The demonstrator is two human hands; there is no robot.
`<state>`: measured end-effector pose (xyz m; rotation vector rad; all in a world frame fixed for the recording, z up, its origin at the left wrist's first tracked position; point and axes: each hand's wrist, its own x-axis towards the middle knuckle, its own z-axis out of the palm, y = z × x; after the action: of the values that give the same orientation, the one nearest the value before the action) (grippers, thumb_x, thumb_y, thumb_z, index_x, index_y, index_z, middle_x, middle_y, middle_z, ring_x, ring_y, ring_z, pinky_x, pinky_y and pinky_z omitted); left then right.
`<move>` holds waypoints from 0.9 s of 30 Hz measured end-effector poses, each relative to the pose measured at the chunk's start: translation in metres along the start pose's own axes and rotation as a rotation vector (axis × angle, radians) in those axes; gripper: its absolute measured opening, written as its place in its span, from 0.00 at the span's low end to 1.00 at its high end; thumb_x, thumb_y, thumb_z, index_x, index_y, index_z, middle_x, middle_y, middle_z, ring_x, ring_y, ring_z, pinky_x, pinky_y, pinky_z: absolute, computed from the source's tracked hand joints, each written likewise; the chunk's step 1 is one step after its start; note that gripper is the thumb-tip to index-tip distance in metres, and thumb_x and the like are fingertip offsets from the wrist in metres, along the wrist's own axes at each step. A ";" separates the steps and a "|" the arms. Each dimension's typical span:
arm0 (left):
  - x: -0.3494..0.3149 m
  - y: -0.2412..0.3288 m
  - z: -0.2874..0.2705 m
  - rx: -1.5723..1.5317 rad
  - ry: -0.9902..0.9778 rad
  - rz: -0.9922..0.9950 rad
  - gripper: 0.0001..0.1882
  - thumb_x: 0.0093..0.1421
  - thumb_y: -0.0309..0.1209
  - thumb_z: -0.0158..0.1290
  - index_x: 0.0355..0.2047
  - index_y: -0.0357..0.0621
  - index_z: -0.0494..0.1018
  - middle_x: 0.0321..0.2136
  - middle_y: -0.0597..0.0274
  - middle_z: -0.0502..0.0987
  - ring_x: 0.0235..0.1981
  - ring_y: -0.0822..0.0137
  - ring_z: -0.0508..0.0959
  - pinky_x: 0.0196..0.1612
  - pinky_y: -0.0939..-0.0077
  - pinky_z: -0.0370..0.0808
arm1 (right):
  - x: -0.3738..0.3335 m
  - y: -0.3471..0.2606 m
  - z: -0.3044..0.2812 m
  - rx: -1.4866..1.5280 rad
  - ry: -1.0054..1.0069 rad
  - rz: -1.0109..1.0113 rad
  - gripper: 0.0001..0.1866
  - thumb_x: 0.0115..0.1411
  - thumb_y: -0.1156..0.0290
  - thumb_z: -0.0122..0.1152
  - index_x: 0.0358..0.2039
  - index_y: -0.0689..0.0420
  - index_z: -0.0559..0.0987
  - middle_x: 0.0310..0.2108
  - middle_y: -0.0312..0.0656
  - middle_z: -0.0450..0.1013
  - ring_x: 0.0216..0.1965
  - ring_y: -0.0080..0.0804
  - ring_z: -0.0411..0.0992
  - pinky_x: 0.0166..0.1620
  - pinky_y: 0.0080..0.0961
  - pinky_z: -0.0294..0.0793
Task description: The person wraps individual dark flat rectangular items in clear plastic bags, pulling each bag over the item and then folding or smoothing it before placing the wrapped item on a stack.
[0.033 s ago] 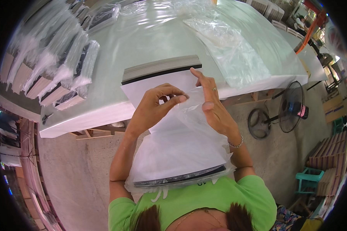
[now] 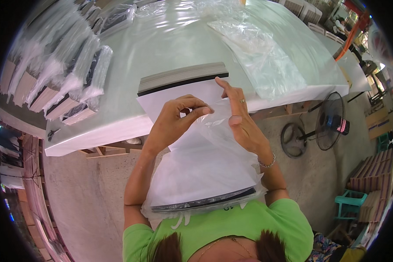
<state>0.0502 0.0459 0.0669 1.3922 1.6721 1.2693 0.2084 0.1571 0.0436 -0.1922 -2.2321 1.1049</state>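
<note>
A thick stack of boards [image 2: 183,77] with a white face and a black strip along its far end rests partly on the table's front edge. Its near part lies inside a clear plastic bag [image 2: 205,174] that reaches down to my shirt. Over the white face, my left hand [image 2: 179,118] pinches the bag's open edge between thumb and fingertips. Along the stack's right side lies my right hand [image 2: 241,114], fingers stretched out and thumb apart. One fingertip touches the far right corner, and loose plastic spans the space between both hands.
Several plastic-wrapped stacks [image 2: 70,87] lie on the left of the pale-covered table [image 2: 174,43]. Flat clear bags [image 2: 266,56] lie at the right, and scissors [image 2: 52,134] near the left corner. A black fan [image 2: 329,122] and a green stool [image 2: 350,204] stand on the right.
</note>
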 end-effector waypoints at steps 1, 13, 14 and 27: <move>0.001 -0.001 0.000 -0.031 0.008 0.001 0.11 0.55 0.34 0.55 0.29 0.36 0.76 0.25 0.68 0.74 0.28 0.76 0.69 0.32 0.83 0.65 | 0.000 0.001 0.000 0.002 -0.006 0.000 0.42 0.58 0.35 0.24 0.61 0.57 0.51 0.51 0.49 0.56 0.50 0.43 0.55 0.56 0.38 0.48; 0.000 -0.005 -0.001 -0.768 -0.180 -0.283 0.12 0.50 0.36 0.61 0.27 0.40 0.75 0.21 0.65 0.74 0.21 0.77 0.72 0.21 0.86 0.67 | 0.002 0.008 -0.008 0.051 0.028 -0.033 0.30 0.60 0.48 0.42 0.57 0.53 0.61 0.51 0.49 0.57 0.53 0.44 0.54 0.57 0.38 0.49; 0.000 -0.007 -0.001 -0.755 -0.194 -0.263 0.12 0.50 0.36 0.61 0.28 0.40 0.75 0.21 0.65 0.75 0.21 0.77 0.72 0.21 0.86 0.67 | 0.003 0.004 -0.011 0.035 0.015 -0.046 0.28 0.57 0.53 0.47 0.55 0.54 0.64 0.50 0.48 0.58 0.53 0.43 0.55 0.57 0.37 0.51; -0.020 -0.047 -0.034 -0.674 0.204 -0.186 0.12 0.56 0.38 0.55 0.32 0.42 0.72 0.25 0.70 0.72 0.25 0.80 0.71 0.27 0.87 0.68 | 0.008 0.007 -0.012 0.737 0.167 -0.113 0.04 0.56 0.77 0.53 0.32 0.58 0.68 0.24 0.32 0.68 0.26 0.20 0.67 0.33 0.17 0.67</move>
<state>0.0080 0.0174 0.0328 0.7091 1.2687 1.6918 0.2080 0.1725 0.0480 0.1472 -1.5440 1.6876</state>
